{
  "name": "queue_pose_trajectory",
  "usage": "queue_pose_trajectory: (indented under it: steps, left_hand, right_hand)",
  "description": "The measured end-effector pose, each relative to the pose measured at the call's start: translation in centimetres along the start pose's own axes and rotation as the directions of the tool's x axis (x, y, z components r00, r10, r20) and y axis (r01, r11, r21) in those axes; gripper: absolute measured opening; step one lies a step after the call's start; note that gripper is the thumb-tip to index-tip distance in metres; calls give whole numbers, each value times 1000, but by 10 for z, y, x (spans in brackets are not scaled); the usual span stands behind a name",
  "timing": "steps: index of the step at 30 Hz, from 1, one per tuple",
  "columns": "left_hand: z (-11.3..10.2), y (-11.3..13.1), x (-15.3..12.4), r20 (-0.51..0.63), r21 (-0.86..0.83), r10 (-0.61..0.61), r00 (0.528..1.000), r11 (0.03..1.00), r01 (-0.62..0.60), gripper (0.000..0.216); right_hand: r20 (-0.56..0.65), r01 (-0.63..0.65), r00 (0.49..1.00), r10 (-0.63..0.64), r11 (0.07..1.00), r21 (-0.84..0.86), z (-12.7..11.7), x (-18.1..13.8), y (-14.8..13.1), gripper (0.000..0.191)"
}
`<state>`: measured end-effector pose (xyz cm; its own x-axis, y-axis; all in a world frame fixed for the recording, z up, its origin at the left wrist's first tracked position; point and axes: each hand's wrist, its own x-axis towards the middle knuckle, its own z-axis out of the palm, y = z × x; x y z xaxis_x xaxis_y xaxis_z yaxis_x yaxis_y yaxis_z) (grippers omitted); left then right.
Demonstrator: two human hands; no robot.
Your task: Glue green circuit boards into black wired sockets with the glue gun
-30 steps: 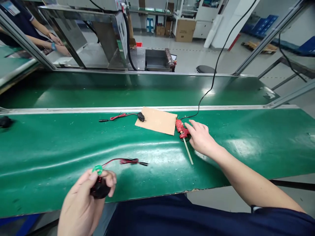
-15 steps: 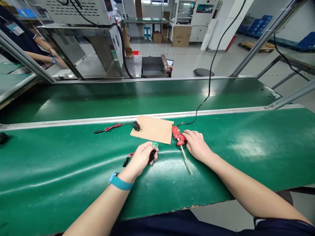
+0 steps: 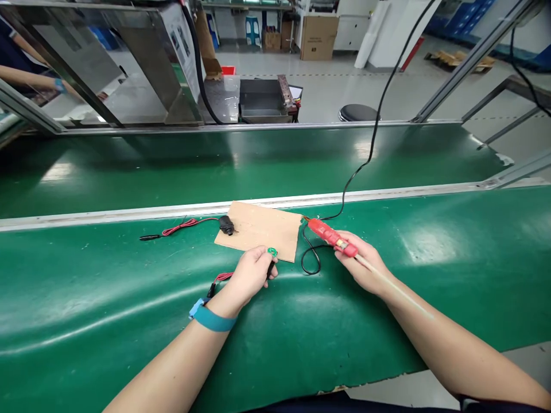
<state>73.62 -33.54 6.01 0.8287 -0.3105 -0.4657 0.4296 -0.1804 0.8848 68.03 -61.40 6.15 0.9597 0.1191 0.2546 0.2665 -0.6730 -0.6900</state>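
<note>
My left hand (image 3: pixel 249 274) is closed around a small black part with a round green circuit board (image 3: pixel 272 252) on top, held at the near edge of a brown cardboard sheet (image 3: pixel 262 228). Its red and black wires (image 3: pixel 218 279) trail back toward my wrist. My right hand (image 3: pixel 360 261) grips a red glue gun (image 3: pixel 331 235), lifted off the belt, nozzle pointing toward the cardboard and a pale glue stick (image 3: pixel 394 288) jutting out behind. A second small black part (image 3: pixel 225 224) with a red wire (image 3: pixel 178 228) lies at the cardboard's left edge.
The green conveyor belt (image 3: pixel 129 298) runs left to right, with a metal rail (image 3: pixel 107 215) and a second belt behind it. The gun's black cord (image 3: pixel 357 166) loops on the belt and climbs away. Another person's arm (image 3: pixel 26 77) shows at the far left.
My right hand has picked the glue gun up off the belt and turned it toward the cardboard. My left hand came in from the near edge and holds the black part by the cardboard.
</note>
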Motion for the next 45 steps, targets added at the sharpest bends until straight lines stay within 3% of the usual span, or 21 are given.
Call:
queue_pose_trajectory:
  steps: [4,9,15,19,23,28,35,40,45]
  left_hand:
    - [-5,1,-6,64,-28,16,998,1000,-14,22]
    - [-14,-1,-16,93,-106,70,993,993,-60,26]
    - [-15,-4,-23,47,-137,95,994,987,-88,24]
    - [-13,-6,-26,35,-131,123,992,984,-118,23]
    - [-13,-6,-27,4,-110,136,991,985,-135,21]
    - [-16,-2,-29,-44,-132,135,990,981,-140,21]
    - [-14,-1,-32,-43,-147,134,990,979,-139,21]
    - [-9,-3,-27,-24,-147,117,993,982,-120,22]
    - [-7,-2,-22,41,-104,123,992,988,-118,24]
  right_hand:
    - [54,-190,982,183,956,223,-10,7,-13,26]
    - [99,-265,964,246,860,437,-5,12,-13,24]
    - [224,-381,916,332,551,743,-1,14,-24,26]
    - [287,-403,894,344,333,853,-10,18,-38,22]
    - [292,-369,906,306,233,900,-23,19,-48,22]
    - [294,-385,908,300,315,868,-26,18,-51,23]
    - [319,-479,878,357,637,604,-5,17,-39,33]
    - [330,-485,874,356,663,570,2,14,-35,37]
    - [264,-410,912,315,730,547,8,3,-36,36]
